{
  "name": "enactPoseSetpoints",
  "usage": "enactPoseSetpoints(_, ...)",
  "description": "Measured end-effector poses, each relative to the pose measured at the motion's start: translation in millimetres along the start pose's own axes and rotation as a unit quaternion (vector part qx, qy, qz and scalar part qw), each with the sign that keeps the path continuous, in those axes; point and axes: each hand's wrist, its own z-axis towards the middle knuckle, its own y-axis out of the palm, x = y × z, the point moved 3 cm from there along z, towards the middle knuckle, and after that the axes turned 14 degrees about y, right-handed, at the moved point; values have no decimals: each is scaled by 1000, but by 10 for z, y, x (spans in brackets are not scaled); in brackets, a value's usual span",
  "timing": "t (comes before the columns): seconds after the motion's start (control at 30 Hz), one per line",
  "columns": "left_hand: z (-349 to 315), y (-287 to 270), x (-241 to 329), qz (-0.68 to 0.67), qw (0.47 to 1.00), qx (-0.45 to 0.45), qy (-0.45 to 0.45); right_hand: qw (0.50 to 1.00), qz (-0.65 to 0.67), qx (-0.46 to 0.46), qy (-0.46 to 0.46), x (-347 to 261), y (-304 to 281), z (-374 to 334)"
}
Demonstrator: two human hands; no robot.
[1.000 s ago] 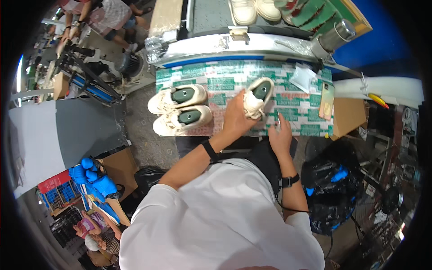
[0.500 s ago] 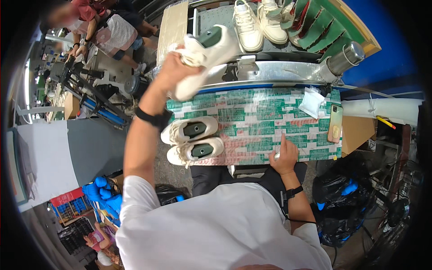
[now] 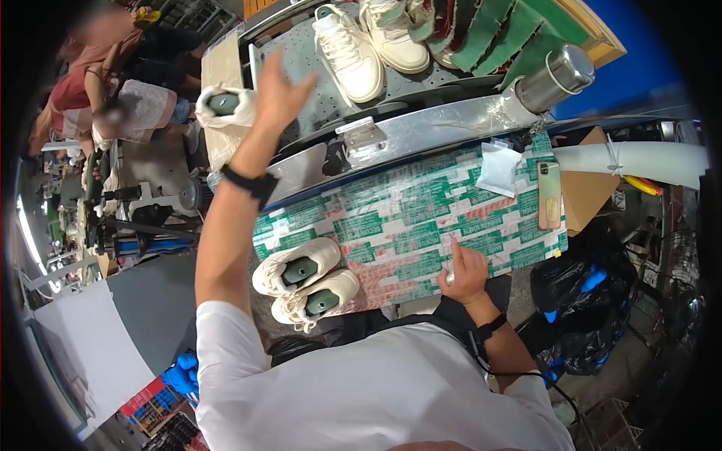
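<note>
With fingers spread, my left hand (image 3: 280,94) is raised over the far left edge of the metal conveyor. Right beside it, a cream sneaker (image 3: 226,105) with a dark green insole rests on a tan cardboard strip; the hand and wrist hide part of it. My right hand (image 3: 468,276) is over the near edge of the taped table, index finger extended, the other fingers curled round a small whitish thing I cannot make out. A pair of cream sneakers, one (image 3: 298,267) behind the other (image 3: 317,299), sits at the table's near left corner.
Two cream sneakers (image 3: 350,56) stand on the conveyor (image 3: 297,41), next to green dividers (image 3: 500,34). A steel flask (image 3: 556,79) leans at the right. On the table (image 3: 406,203) lie a white packet (image 3: 498,167) and a phone (image 3: 550,197). Black bags (image 3: 579,293) are at the right.
The sneaker my left hand held in the air is now on the cardboard strip at the far left, and that hand has let go. The view has turned; my right hand stays near the table edge.
</note>
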Motion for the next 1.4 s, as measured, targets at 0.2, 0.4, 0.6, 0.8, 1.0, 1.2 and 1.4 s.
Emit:
enactPoseSetpoints(0.2,524,1246,-37,-338,875,9,-345,1000,2,5,-3,-19,27,-32)
enactPoseSetpoints(0.4,446,964,-218,-453,781,31,-428,1000,11,11,-20,23,20,-95)
enactPoseSetpoints(0.6,-189,-248,962,-525,794,14,-306,999,30,32,-15,29,-32,-101)
enactPoseSetpoints(0.8,-1946,-501,2127,-497,795,26,-346,998,39,44,-15,21,-21,-98)
enactPoseSetpoints(1.0,-3253,102,2645,-336,864,52,-373,998,37,45,-12,-3,16,-107)
enactPoseSetpoints(1.2,-3748,-44,2413,-277,900,-188,-280,999,29,21,5,21,-20,-203)
enactPoseSetpoints(1.4,-3622,-415,2441,-490,750,-138,-423,997,51,-15,63,59,1,-187)
